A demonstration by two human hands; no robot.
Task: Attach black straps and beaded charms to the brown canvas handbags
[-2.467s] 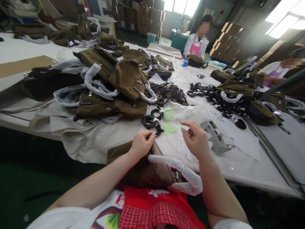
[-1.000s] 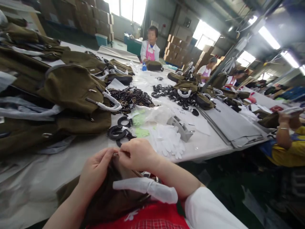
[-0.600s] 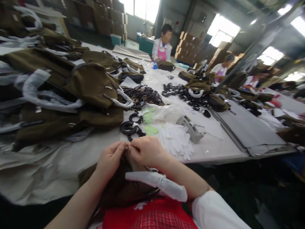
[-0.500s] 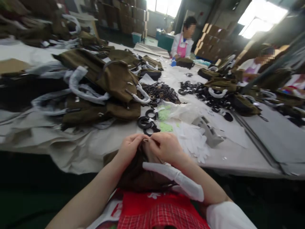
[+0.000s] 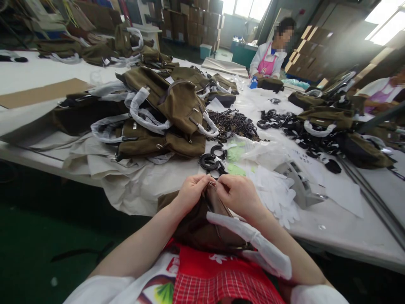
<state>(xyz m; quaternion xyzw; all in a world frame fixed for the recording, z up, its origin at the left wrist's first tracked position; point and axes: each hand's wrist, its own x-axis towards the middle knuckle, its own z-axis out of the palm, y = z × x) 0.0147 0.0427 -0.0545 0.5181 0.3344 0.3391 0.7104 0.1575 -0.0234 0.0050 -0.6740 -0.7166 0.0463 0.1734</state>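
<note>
A dark olive-brown bag (image 5: 196, 226) rests against my red apron at the table's front edge, its handle (image 5: 253, 238) wrapped in white material. At the top of the bag, my left hand (image 5: 194, 192) pinches a small metal piece at its edge. Close beside it, my right hand (image 5: 237, 194) is closed on the same part of the bag, fingertips nearly touching the left ones. The exact shape of the small piece is hidden by the fingers. Just beyond my hands lie black coiled straps (image 5: 209, 161).
Olive bags (image 5: 182, 107) with wrapped handles are piled at left. Dark straps with metal parts (image 5: 236, 124), green slips (image 5: 236, 154), white slips (image 5: 268, 190) and a grey metal device (image 5: 300, 185) lie ahead and right. A person in a pink apron (image 5: 266, 65) stands across the table.
The camera view has turned left, so the table and bags appear further right. Both hands keep their closed grip at the top of the bag.
</note>
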